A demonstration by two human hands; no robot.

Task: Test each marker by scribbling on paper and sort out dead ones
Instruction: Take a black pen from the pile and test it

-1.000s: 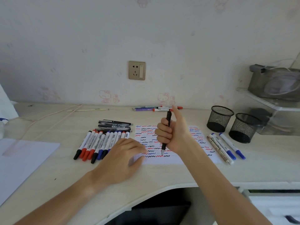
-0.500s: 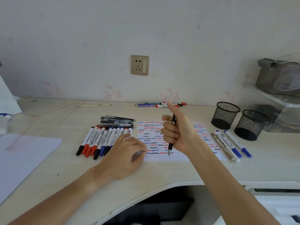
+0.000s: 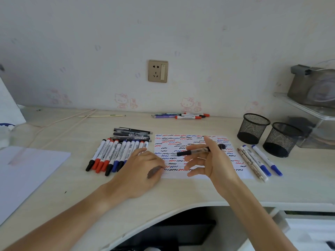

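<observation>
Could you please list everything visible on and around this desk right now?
Scribble paper: one, white with red, blue and black squiggles, desk centre.
Capped markers: about ten, red, blue and black caps, left of paper.
Dark pens: several, behind markers.
Pens: four, right of paper.
Mesh cups: two, black, right.
Pens by wall: several.
Blank sheet: one, far left.
Wall socket: one.
Left hand: on paper's edge.
Right hand: holding black pen.

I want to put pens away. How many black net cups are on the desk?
2. One mesh cup stands right of the scribbled paper, nearer the wall; the other mesh cup stands just right of it, nearer the desk's front. Both look empty.
</observation>
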